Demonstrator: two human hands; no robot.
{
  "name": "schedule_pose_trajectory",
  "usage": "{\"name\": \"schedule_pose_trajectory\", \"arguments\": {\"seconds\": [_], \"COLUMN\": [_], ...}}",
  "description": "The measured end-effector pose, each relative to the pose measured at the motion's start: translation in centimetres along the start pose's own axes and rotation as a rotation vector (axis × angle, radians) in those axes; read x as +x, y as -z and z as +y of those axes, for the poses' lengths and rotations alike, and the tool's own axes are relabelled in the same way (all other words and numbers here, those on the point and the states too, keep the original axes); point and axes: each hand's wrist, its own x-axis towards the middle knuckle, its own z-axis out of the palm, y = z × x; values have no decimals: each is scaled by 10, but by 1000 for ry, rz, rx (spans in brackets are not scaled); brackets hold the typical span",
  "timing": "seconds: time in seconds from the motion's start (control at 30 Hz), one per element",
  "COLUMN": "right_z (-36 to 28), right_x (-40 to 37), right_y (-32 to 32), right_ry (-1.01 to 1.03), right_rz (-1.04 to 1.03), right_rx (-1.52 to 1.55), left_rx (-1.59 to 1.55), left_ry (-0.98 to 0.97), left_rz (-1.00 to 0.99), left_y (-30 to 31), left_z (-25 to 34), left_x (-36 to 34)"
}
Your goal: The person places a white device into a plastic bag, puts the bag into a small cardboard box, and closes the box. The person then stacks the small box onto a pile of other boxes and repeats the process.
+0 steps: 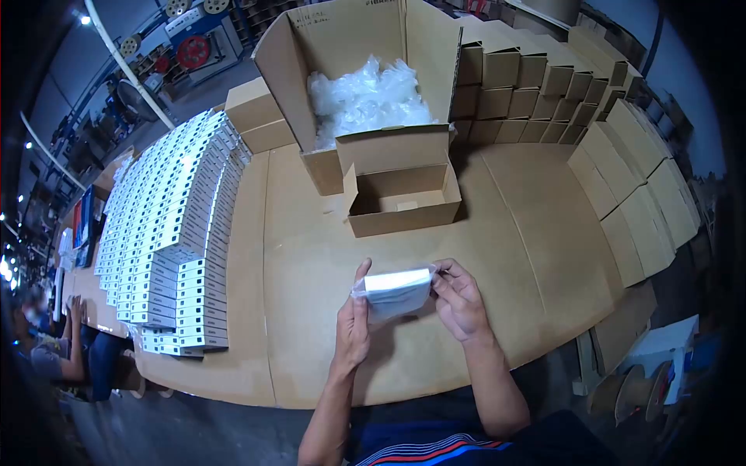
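Note:
Above the near middle of the table, a small white box (pixel 398 280) sits in a clear plastic bag (pixel 388 311). My left hand (pixel 354 326) grips its left end, thumb on the near side. At the right end, the fingers of my right hand (pixel 460 301) are closed on the bag's corner. Beyond my hands stands a small brown carton (pixel 406 224) with its lid raised; a little pale piece shows on its floor. Behind it, a tall open carton (pixel 431 46) holds a heap of clear plastic bags (pixel 369 101).
Stacked white boxes (pixel 175 225) fill the table's left side. Brown cartons (pixel 536 85) are piled at the back right, with more cartons (pixel 633 194) along the right edge. Another person (pixel 70 342) sits at far left. Spools (pixel 633 392) stand below the right edge.

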Motion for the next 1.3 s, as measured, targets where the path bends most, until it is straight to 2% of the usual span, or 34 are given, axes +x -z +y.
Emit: {"name": "schedule_pose_trajectory", "arguments": {"seconds": [0.1,0.2,0.3,0.4,0.43,0.5,0.53,0.63,0.67,0.73,0.87,1.03,1.17,1.3], "right_z": [0,-5,-9,-2,-1,2,1,0,-1,-4,-3,-5,-12,-16], "right_x": [2,1,-1,-5,-6,-4,-3,-2,-2,-2,-4,-5,-6,-10], "right_y": [7,3,-17,-12,-10,-11,-11,-5,-6,-5,-6,1,11,-3], "right_ry": [11,-62,69,6,-21,67,96,85,77,43,22,163,316,213], "right_rz": [-23,5,-109,-43,-31,-27,-38,-112,-127,-144,-62,185,-40,-230], "right_rx": [-87,60,-210,-329,-349,-376,-391,-463,-471,-564,-626,-497,-565,-817], "left_rx": [-59,-203,-229,-290,-249,-165,10,-234,-242,-256,-299,-284,-243,-264], "left_ry": [-47,-30,27,-18,-11,4,-74,163,100,125,272,288,267,263], "left_rz": [-63,-27,30,8,-17,-64,-29,-41,19,60,182,233,267,245], "left_y": [1,0,-4,-5,-5,-5,-5,-12,-15,-15,-18,-18,-13,-16], "left_z": [4,-10,-8,-15,-13,-3,-2,8,-1,-2,3,6,4,5], "left_x": [1,2,1,4,4,4,3,-1,-2,0,1,2,3,2]}}
